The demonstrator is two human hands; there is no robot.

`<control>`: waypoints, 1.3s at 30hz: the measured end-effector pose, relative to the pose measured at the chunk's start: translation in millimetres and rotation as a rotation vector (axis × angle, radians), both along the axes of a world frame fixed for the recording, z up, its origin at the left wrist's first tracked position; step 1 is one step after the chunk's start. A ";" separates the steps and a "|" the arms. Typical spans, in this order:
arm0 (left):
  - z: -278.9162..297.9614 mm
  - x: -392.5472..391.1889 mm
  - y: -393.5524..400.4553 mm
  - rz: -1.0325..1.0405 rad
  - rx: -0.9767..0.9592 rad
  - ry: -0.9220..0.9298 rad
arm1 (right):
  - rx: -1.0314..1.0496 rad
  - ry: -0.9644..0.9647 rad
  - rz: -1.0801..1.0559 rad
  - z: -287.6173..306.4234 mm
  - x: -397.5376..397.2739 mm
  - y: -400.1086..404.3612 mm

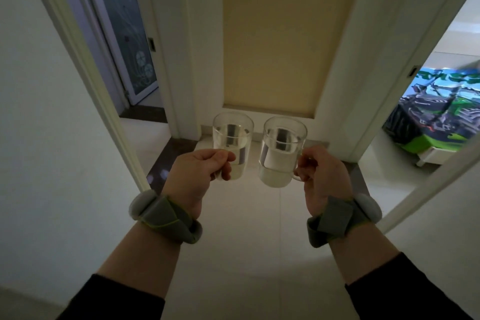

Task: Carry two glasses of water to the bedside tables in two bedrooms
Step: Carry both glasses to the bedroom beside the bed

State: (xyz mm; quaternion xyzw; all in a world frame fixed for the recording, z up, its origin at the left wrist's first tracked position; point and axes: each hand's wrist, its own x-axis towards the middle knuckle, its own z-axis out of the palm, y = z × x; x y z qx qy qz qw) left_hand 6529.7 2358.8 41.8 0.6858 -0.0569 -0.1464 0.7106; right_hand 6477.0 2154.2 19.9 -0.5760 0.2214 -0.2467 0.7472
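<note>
Left grip (205, 167) clenched on handle of left glass (232, 145); right grip (320, 176) clenched on handle of right glass (281, 152). Both glasses upright, part-filled, side by side, held over hallway floor (246, 241), just ahead of knuckles.

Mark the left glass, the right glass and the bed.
left glass (235, 135): head view, upper wall above the left hand (205, 167).
right glass (279, 158): head view, middle of its wall, beside the right hand (320, 176).
bed (439, 117): head view, patterned cover through the right doorway.
</note>
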 end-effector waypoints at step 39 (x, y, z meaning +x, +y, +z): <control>9.3 546.1 -45.7 0.506 -0.084 0.061 | -0.044 0.060 0.444 -7.6 654.1 -44.3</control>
